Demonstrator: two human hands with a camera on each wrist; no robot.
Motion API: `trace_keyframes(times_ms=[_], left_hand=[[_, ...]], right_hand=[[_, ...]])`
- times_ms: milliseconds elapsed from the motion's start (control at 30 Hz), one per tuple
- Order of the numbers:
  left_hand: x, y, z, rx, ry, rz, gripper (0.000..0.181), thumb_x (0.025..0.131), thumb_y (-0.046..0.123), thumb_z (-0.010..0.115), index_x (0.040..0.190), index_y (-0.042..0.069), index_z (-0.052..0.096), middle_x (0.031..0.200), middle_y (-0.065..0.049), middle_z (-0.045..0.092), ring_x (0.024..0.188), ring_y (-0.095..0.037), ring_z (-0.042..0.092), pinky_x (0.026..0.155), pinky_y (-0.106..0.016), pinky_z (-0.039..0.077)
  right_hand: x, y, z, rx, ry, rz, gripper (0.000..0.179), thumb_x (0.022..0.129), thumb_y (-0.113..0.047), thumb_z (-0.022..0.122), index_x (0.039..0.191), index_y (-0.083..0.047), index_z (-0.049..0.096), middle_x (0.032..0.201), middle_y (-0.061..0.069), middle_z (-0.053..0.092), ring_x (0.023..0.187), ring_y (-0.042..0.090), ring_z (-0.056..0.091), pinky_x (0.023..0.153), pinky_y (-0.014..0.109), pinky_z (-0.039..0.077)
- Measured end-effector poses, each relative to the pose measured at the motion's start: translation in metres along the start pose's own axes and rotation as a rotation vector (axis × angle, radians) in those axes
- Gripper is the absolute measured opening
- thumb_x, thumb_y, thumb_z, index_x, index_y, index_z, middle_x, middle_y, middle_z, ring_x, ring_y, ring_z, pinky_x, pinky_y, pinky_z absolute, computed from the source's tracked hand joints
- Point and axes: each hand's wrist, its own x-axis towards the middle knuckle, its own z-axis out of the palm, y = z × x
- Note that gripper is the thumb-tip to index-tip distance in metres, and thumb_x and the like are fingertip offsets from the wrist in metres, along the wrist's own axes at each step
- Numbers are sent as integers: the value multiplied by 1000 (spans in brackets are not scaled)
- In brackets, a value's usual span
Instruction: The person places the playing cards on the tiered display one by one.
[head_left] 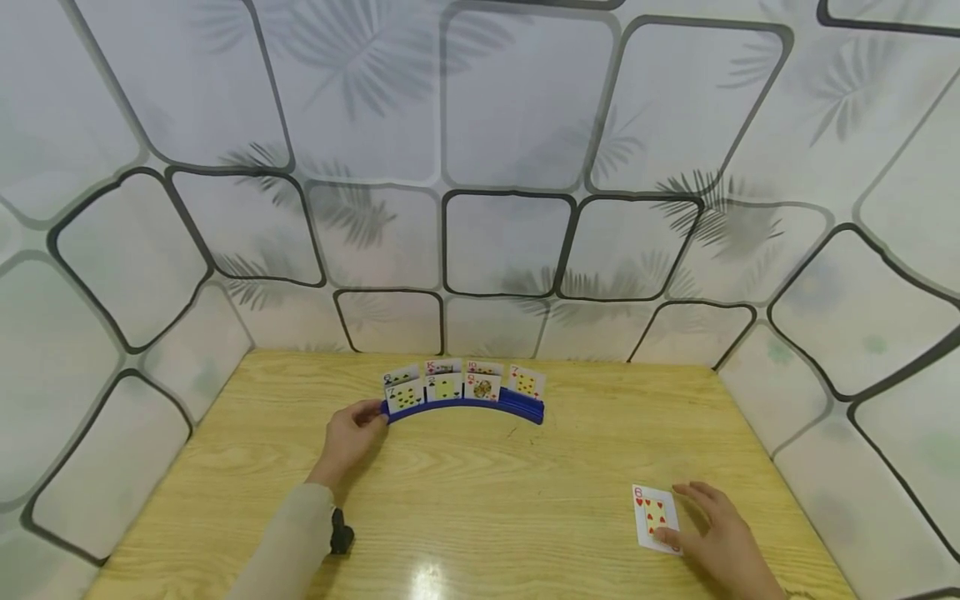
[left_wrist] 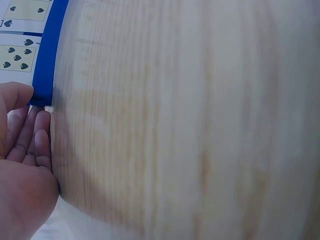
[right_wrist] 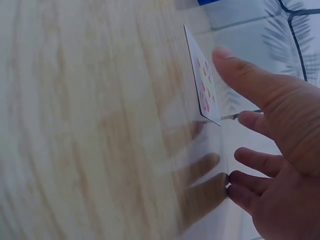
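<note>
A curved blue card holder (head_left: 467, 406) stands at the back of the table with playing cards upright in two rows. In its front row are a seven of spades (head_left: 405, 397), a two of spades (head_left: 444, 387) and a red queen (head_left: 482, 387). Behind them stand a king, a ten and others, partly covered; a red seven (head_left: 527, 381) is at the right. My left hand (head_left: 352, 435) pinches the holder's left end between thumb (left_wrist: 17, 95) and fingers. On the table at the right lies a six of hearts (head_left: 651, 510), face up. My right hand (head_left: 716, 533) hovers beside it, fingers spread, thumb over its lower corner.
The wooden table (head_left: 480, 500) meets patterned walls (head_left: 495, 242) at the back and on both sides. A small black object (head_left: 341, 533) shows beside the left sleeve (head_left: 288, 542).
</note>
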Motion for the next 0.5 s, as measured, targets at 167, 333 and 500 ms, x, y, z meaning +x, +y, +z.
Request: trace_keyframes(times_ms=[167,333,500], left_hand=[[0,0,0,-3,-6,-18,34,97,9,69,129,-4,71,117,-21,75,102,-26,69,82,-20,52],[-1,1,-1,0,-21,-27,35,98,8,68,131,-5,70,120,-22,74,107,-31,69,83,-19,51],[0,1,0,1,-20,-20,34,99,8,68,131,-5,70,119,-22,74,106,-30,69,83,-19,51]], right_hand=[[1,4,4,-53,-19,-29,83,78,-46,92,140,1,63,146,39,49,130,63,46,97,79,43],[1,4,5,-87,0,-63,82,78,-44,93,139,3,64,143,41,50,127,65,48,94,79,45],[1,4,6,-102,3,-64,82,78,-44,93,138,3,65,143,42,51,127,65,49,94,79,45]])
